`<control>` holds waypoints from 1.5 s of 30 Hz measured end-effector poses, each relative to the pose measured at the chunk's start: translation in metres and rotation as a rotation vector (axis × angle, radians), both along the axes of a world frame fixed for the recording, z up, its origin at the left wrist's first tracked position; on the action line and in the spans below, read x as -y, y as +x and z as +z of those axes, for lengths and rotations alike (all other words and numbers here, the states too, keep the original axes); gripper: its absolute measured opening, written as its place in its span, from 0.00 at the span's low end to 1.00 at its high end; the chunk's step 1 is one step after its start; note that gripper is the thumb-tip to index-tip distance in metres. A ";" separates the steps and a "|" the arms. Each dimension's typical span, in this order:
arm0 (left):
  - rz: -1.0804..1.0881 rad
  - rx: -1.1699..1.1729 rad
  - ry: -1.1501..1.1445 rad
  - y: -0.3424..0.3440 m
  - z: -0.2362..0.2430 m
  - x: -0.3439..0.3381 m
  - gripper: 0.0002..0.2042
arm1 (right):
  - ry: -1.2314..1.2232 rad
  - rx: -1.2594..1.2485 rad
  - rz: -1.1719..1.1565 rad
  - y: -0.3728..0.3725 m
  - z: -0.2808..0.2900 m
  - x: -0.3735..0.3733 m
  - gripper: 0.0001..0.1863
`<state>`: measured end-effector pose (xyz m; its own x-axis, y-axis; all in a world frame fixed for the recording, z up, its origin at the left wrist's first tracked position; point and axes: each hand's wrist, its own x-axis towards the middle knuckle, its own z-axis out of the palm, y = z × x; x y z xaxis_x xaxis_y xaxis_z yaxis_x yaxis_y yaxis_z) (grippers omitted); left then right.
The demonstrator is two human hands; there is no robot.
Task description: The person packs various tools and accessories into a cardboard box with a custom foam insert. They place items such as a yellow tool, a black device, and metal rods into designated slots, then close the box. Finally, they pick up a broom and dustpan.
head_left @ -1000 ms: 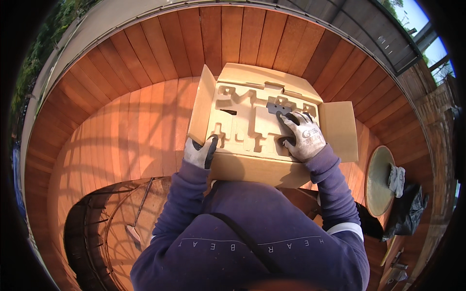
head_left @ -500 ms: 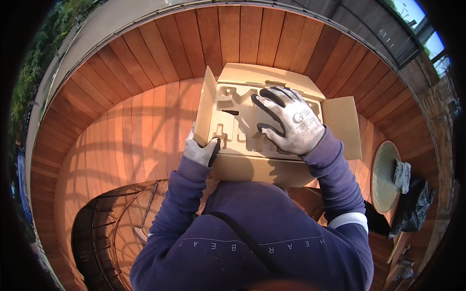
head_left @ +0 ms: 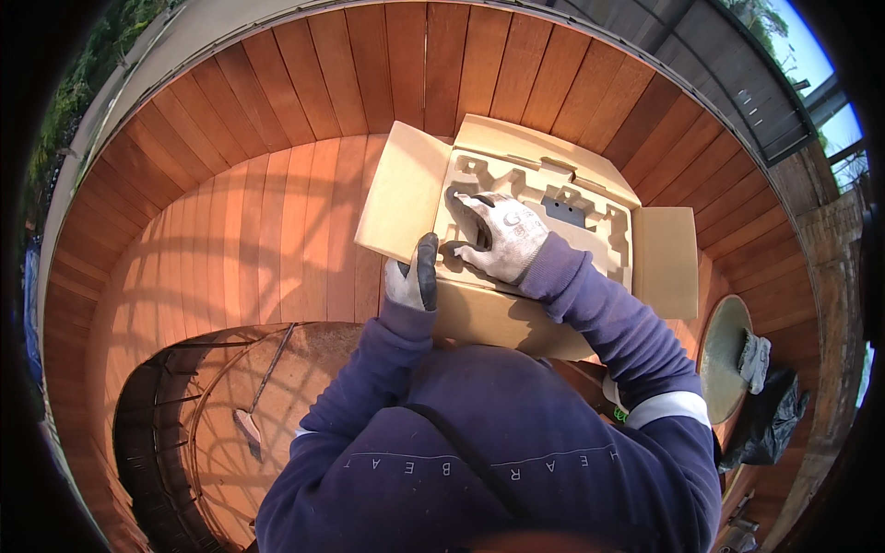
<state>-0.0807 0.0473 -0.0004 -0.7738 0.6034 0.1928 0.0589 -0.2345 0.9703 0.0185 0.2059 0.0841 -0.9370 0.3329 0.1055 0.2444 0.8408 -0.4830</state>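
open brown carton (head_left: 507,323) directly in front of the wearer's body; far flap (head_left: 544,147), left flap (head_left: 406,189) and right flap (head_left: 666,263) all folded outward. cannot tell what bears the carton's underside. inside: a tan moulded insert (head_left: 601,241) with stepped recesses. a flat dark grey piece (head_left: 564,213) with small holes lies in the far part of the insert, right of centre.

hands: both gloved, pale with dark fingers; near each other, not touching. left hand (head_left: 408,284) at the carton's near left corner, a dark digit upright against it by the lower edge of the left flap; remaining fingers hidden, so cannot tell how firmly it is closed. right hand (head_left: 510,238) reaches across to the left part of the insert, palm down, thumb and fingers curved and parted, a clear gap between; cannot tell whether the fingertips press on the insert.

surroundings: reddish wooden planking (head_left: 267,249), crossed by curved shadows, behind and left of the carton. to the right, a round shallow tan disc (head_left: 721,355), a grey cloth (head_left: 754,362) on its edge, a black plastic bag (head_left: 767,419) just beside. lower left, a thin rod (head_left: 274,369).
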 end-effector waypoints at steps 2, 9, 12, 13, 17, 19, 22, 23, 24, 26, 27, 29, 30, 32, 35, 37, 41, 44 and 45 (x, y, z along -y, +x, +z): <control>-0.010 0.089 0.005 -0.001 -0.001 -0.002 0.15 | 0.209 -0.133 0.063 0.026 0.001 -0.017 0.36; 0.016 0.030 0.074 0.002 0.007 -0.003 0.13 | 0.063 0.119 0.057 0.074 0.026 -0.056 0.42; 0.015 0.185 0.063 0.001 0.006 -0.006 0.13 | 0.138 0.175 0.051 0.084 0.018 -0.059 0.40; 0.033 0.166 -0.018 0.000 0.004 -0.005 0.13 | 0.153 0.207 0.050 0.087 0.016 -0.061 0.39; 0.023 0.262 -0.048 0.003 0.008 -0.003 0.15 | 0.072 0.084 0.034 0.095 0.031 -0.064 0.38; 0.019 0.300 0.038 -0.002 0.006 -0.008 0.17 | 0.110 -0.031 0.021 0.097 0.053 -0.069 0.37; 0.078 0.217 -0.027 0.001 0.011 -0.007 0.14 | -0.414 -0.206 -0.155 0.127 0.070 -0.101 0.33; 0.081 0.229 -0.036 0.000 0.010 -0.008 0.15 | -0.605 -0.270 -0.147 0.132 0.078 -0.105 0.31; 0.083 0.240 -0.045 0.000 0.009 -0.008 0.15 | -0.616 -0.301 -0.114 0.135 0.083 -0.106 0.32; 0.072 0.278 -0.044 0.000 0.006 -0.008 0.15 | -0.641 -0.301 -0.156 0.138 0.088 -0.102 0.34; 0.065 0.296 -0.042 0.000 0.005 -0.008 0.15 | -0.643 -0.298 -0.171 0.139 0.090 -0.099 0.34; 0.056 0.289 0.005 -0.001 0.004 -0.008 0.15 | -0.612 -0.283 -0.164 0.139 0.085 -0.092 0.35; 0.056 0.264 0.050 -0.001 0.004 -0.008 0.15 | -0.630 -0.259 -0.138 0.136 0.083 -0.089 0.34; 0.030 0.255 0.083 -0.002 0.004 -0.008 0.15 | -0.673 -0.224 -0.079 0.133 0.080 -0.085 0.33; -0.001 0.290 0.035 -0.003 0.008 -0.007 0.15 | -0.738 -0.210 -0.155 0.139 0.060 -0.095 0.32; 0.003 0.307 0.018 -0.002 0.010 -0.007 0.15 | -0.762 -0.217 -0.166 0.139 0.057 -0.096 0.32; -0.017 0.310 0.015 -0.004 0.004 -0.007 0.14 | -0.803 -0.229 -0.182 0.137 0.067 -0.100 0.31; -0.018 0.264 -0.064 -0.006 0.009 -0.004 0.14 | -0.822 -0.244 -0.193 0.139 0.076 -0.105 0.30; 0.003 0.230 -0.006 -0.006 0.005 -0.006 0.14 | -0.829 -0.246 -0.191 0.138 0.079 -0.108 0.30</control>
